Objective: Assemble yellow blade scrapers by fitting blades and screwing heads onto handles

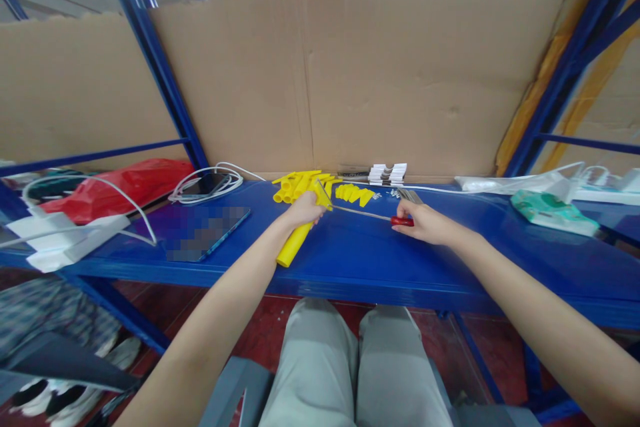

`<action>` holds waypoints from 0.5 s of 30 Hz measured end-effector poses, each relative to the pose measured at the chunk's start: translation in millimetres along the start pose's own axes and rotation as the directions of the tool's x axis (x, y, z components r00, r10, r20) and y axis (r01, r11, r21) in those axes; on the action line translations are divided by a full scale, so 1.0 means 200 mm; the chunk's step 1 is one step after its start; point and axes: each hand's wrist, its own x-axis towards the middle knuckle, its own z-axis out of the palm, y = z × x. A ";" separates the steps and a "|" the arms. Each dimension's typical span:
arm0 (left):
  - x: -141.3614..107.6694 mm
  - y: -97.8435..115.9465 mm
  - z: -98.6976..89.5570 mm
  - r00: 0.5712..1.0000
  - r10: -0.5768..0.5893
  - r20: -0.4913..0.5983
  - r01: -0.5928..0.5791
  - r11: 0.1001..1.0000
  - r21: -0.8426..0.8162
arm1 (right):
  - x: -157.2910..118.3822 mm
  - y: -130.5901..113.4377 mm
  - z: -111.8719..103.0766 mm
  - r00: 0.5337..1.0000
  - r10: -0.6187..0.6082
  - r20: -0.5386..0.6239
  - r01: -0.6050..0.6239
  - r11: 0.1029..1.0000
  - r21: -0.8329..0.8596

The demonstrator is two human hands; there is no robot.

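My left hand (pixel 304 209) is wrapped round a yellow tubular handle (pixel 294 244), whose flared head points away from me. My right hand (pixel 417 221) grips a screwdriver (pixel 401 221) by its red handle. Its long metal shaft reaches left to the yellow head; whether the tip touches a screw is too small to tell. Beyond my left hand lies a pile of similar yellow tubular pieces (pixel 295 185). Small flat yellow pieces (pixel 354 194) lie in a row between the hands. Thin metal strips (pixel 410 195) show just behind my right fingers, beside small screw-like bits (pixel 395 193).
White folded pieces (pixel 387 174) stand by the cardboard wall (pixel 400 73). On the left are a dark tablet-like slab (pixel 210 235), coiled white cable (pixel 235 180), a power strip (pixel 75 243) and a red bag (pixel 130 188). A green packet (pixel 553 212) sits right on the blue table (pixel 360 283).
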 end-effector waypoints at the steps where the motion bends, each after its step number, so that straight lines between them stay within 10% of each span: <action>1: 0.00 0.00 0.00 1.000 -0.002 -0.005 0.002 1.000 -0.003 | 0.00 -0.01 -0.01 1.000 0.004 -0.010 -0.005 0.999 -0.054; 15: 0.01 -0.01 0.00 1.000 -0.010 0.005 0.010 0.999 -0.040 | 0.00 -0.03 -0.01 1.000 0.020 -0.019 -0.024 0.979 -0.205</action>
